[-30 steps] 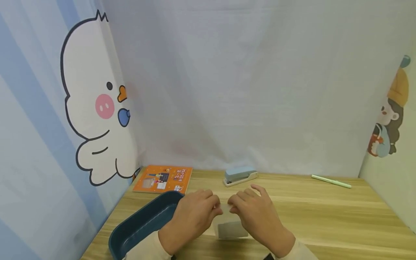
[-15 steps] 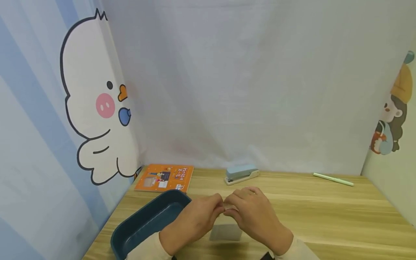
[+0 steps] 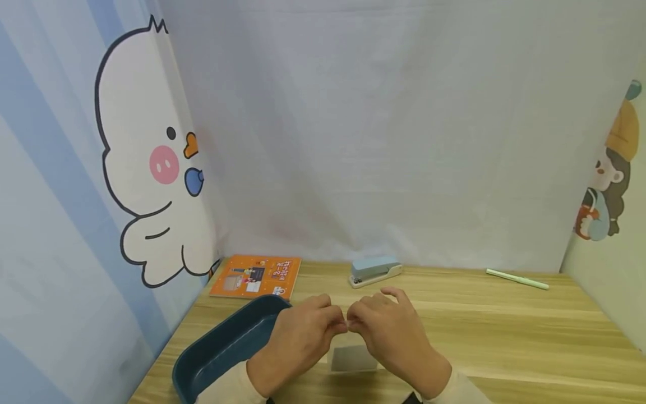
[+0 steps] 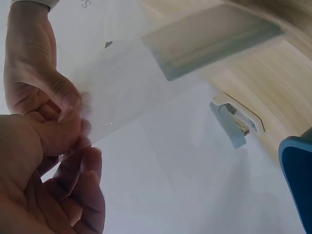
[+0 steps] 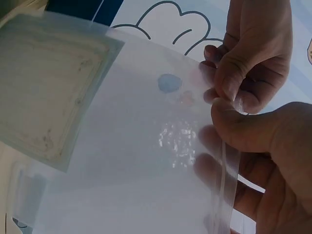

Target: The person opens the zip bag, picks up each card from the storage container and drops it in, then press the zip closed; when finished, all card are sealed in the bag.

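Both hands pinch the top edge of a clear plastic zip bag, which hangs below the fingers over the table. Inside its lower part lies a flat, pale grey-green rectangle. My left hand and right hand meet at the fingertips in the head view. In the right wrist view, the thumbs sit side by side on the bag's edge, where a seal strip runs. Some right fingers show through the film behind it. From the left wrist, the left hand grips the edge just below the right hand.
A dark teal tray stands at the left, partly behind the left forearm. Behind it lies an orange booklet. A blue-and-white stapler sits at the back middle, and a pale green pen at the back right of the wooden table.
The hands have come together along the bag's top edge: a gap between the fingertips a second ago has closed. Both still hold the bag, and the right hand's fingers have shifted slightly.
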{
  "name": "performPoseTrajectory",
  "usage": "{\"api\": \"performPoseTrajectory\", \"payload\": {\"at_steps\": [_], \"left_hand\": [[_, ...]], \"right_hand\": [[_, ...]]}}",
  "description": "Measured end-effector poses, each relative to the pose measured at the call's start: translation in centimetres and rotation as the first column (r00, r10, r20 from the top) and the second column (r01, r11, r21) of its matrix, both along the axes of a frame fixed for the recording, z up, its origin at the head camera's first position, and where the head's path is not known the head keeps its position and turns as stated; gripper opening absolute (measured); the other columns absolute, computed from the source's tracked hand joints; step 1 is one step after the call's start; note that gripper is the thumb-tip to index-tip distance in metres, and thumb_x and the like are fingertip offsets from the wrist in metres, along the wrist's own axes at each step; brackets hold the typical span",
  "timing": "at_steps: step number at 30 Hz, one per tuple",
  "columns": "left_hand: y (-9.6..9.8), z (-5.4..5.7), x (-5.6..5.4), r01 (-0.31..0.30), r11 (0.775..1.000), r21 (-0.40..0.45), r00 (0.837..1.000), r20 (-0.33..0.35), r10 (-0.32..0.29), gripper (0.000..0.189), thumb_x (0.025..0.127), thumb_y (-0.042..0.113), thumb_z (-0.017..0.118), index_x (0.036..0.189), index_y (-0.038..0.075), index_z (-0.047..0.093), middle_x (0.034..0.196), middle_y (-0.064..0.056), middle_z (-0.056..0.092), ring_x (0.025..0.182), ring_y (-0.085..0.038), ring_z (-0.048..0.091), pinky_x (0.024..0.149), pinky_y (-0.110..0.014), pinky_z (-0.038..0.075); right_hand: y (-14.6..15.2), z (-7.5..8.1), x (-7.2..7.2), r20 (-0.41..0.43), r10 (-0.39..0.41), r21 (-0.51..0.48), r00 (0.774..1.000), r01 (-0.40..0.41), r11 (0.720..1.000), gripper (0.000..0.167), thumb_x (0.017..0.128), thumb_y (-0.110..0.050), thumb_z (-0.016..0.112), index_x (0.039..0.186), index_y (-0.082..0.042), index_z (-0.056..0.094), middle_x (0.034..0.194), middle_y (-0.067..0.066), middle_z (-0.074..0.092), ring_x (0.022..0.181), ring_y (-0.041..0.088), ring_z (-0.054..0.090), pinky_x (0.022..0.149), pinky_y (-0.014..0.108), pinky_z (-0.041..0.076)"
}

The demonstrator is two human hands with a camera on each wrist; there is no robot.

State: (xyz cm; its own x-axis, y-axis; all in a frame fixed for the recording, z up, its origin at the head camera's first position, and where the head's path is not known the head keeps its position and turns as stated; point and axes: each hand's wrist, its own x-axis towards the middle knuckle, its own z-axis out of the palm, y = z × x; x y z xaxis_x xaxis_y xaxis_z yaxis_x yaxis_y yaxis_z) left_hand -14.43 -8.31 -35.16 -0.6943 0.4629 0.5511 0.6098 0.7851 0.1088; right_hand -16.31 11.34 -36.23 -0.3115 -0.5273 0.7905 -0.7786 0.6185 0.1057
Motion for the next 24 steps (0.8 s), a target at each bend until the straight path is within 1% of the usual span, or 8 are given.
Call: {"api": "performPoseTrajectory", "payload": {"at_steps": [4,6,8,13,16,19,21,24], "left_hand": [[0.1,-0.2,0.0,-0.003,1.0,-0.007,0.998,-0.058,0.003,0.014,0.083,0.032,0.081,0.078,0.022,0.072,0.067,0.012,0.041,0.053,-0.001,0.039,0.044,-0.016,0.03],[0.2,-0.3,0.0,-0.007,1.0,-0.015,0.998,-0.064,0.006,0.016,0.082,0.032,0.082,0.076,0.022,0.071,0.066,0.011,0.039,0.052,-0.002,0.039,0.044,-0.016,0.029],[0.2,-0.4,0.0,-0.017,1.0,-0.024,0.998,-0.066,0.015,0.018,0.082,0.032,0.082,0.075,0.022,0.068,0.065,0.011,0.037,0.052,-0.003,0.039,0.044,-0.016,0.03],[-0.2,-0.5,0.0,-0.033,0.999,-0.031,0.999,-0.013,0.032,0.022,0.083,0.032,0.081,0.073,0.022,0.064,0.066,0.012,0.036,0.052,-0.002,0.039,0.045,-0.017,0.031],[-0.4,-0.4,0.0,-0.022,1.0,-0.014,1.0,0.001,0.022,0.02,0.083,0.033,0.08,0.074,0.023,0.065,0.066,0.013,0.038,0.053,-0.001,0.041,0.045,-0.017,0.033],[-0.4,-0.3,0.0,-0.012,1.0,0.007,1.0,0.006,0.012,0.02,0.083,0.033,0.08,0.074,0.024,0.065,0.066,0.013,0.039,0.055,-0.001,0.044,0.045,-0.018,0.034],[-0.5,-0.2,0.0,-0.003,1.0,0.017,1.0,0.022,0.003,0.02,0.084,0.033,0.079,0.074,0.024,0.065,0.067,0.014,0.04,0.055,0.0,0.044,0.046,-0.018,0.035],[-0.8,0.1,-0.1,-0.001,1.0,0.022,0.998,0.06,0.0,0.02,0.086,0.032,0.078,0.075,0.024,0.064,0.068,0.014,0.04,0.057,0.0,0.045,0.046,-0.019,0.035]], "right_hand": [[-0.3,-0.2,0.2,-0.004,-0.042,0.015,0.999,0.042,0.999,0.026,0.069,-0.017,0.087,0.08,-0.017,0.064,0.078,-0.009,0.06,0.07,0.01,0.06,0.082,0.049,0.052],[-0.4,-0.3,0.3,-0.01,-0.076,0.027,0.997,0.076,0.997,0.027,0.067,-0.017,0.088,0.079,-0.017,0.063,0.079,-0.008,0.057,0.071,0.012,0.059,0.082,0.048,0.052],[-0.5,-0.5,0.3,-0.009,-0.1,0.033,0.995,0.1,0.994,0.026,0.069,-0.018,0.087,0.079,-0.017,0.063,0.079,-0.008,0.056,0.073,0.014,0.058,0.082,0.048,0.051],[0.2,-0.6,0.4,0.026,-0.141,0.046,0.99,0.14,0.989,0.021,0.072,-0.022,0.084,0.081,-0.02,0.065,0.081,-0.009,0.058,0.082,0.017,0.059,0.083,0.048,0.05],[1.1,-0.5,0.5,0.051,-0.162,0.05,0.985,0.16,0.986,0.017,0.076,-0.024,0.081,0.082,-0.021,0.065,0.083,-0.011,0.059,0.085,0.017,0.059,0.084,0.049,0.05],[2.2,-0.4,0.5,0.079,-0.154,0.012,0.985,0.154,0.988,0.013,0.079,-0.025,0.077,0.082,-0.022,0.065,0.083,-0.013,0.06,0.084,0.014,0.057,0.085,0.05,0.049],[2.9,-0.4,0.5,0.087,-0.134,-0.029,0.987,0.137,0.99,0.009,0.081,-0.026,0.073,0.082,-0.022,0.065,0.083,-0.014,0.06,0.081,0.012,0.056,0.085,0.05,0.048],[4.2,-0.3,0.3,0.089,-0.129,-0.064,0.988,0.135,0.989,0.01,0.079,-0.025,0.076,0.082,-0.022,0.066,0.083,-0.016,0.062,0.079,0.01,0.057,0.085,0.049,0.047]]}}
